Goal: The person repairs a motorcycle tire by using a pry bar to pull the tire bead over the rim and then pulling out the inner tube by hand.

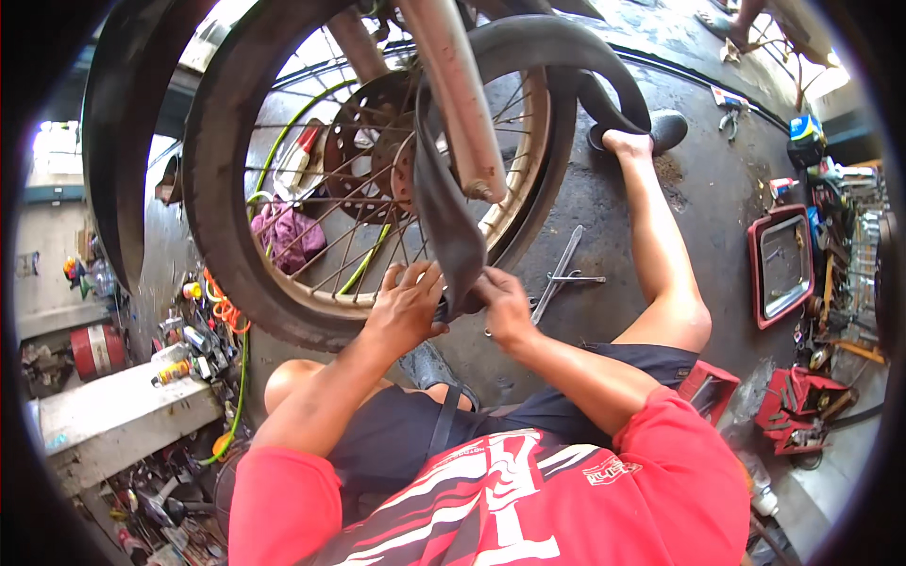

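Note:
A motorcycle front wheel with tyre, wire spokes and a brake disc stands upright before me, beside a fork leg. A limp black inner tube loops over to the right of the fork and hangs down to the lower rim. My right hand pinches the tube's lower end, fingers closed. Close beside it, my left hand lies over the lower rim and spokes, its fingers apart and its thumb near the tube. Where the tube meets the rim is partly hidden by my hands.
Crossed wrenches lie on the dark floor right of the wheel. Farther right are a red-rimmed tray and a red toolbox. A purple cloth shows through the spokes. A cluttered bench stands left. Another person's foot is top right.

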Demonstrator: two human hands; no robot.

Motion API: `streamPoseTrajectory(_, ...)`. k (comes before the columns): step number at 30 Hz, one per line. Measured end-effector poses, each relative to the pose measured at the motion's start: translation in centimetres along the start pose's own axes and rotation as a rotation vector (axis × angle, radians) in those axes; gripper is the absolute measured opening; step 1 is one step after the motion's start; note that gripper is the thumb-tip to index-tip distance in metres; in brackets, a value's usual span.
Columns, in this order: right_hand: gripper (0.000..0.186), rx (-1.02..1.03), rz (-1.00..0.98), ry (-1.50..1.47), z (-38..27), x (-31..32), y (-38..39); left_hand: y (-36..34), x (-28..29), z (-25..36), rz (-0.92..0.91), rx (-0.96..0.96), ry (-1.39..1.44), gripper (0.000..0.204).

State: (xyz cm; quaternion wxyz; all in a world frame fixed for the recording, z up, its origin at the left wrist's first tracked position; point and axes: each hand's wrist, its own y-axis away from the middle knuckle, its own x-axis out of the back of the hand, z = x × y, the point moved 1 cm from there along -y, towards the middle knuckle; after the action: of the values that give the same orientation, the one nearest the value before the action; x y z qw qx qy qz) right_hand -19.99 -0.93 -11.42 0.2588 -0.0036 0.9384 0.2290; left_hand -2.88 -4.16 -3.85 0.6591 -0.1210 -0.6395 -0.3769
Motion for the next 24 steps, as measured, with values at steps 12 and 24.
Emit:
streamPoseTrajectory(12,0.03,0.638,-0.19,1.115,-14.0,8.7,5.7,-1.0,-2.5,1.0,-0.093,-0.025,-0.442,0.056)
streamPoseTrajectory(24,0.073,0.383,-0.256,1.306,-5.8,12.4,5.7,4.9,4.4,-0.3,-0.167,-0.143,-0.453,0.008)
